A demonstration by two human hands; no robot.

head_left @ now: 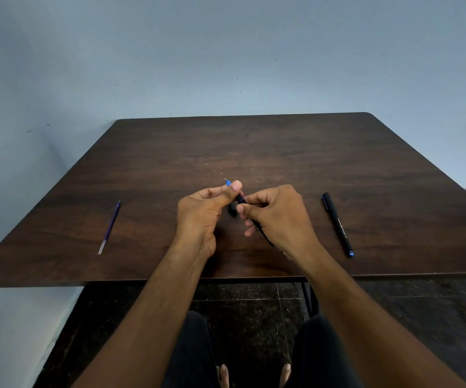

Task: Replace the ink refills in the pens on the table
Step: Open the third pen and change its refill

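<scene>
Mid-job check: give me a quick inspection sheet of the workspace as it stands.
Surface: dark wooden table, bare apart from the job's things.
Job's things: loose refill lying at left; capped black pen lying at right; opened pen held at centre, tip pointing away.
Clutter: nothing seen.
Grippers: left hand pinches the tip end; right hand grips the barrel.
Cables: nothing seen.
Surroundings: pale blue wall, dark tiled floor.

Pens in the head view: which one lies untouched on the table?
The capped black pen right of the right hand; the other pen is gripped in both hands.
</scene>
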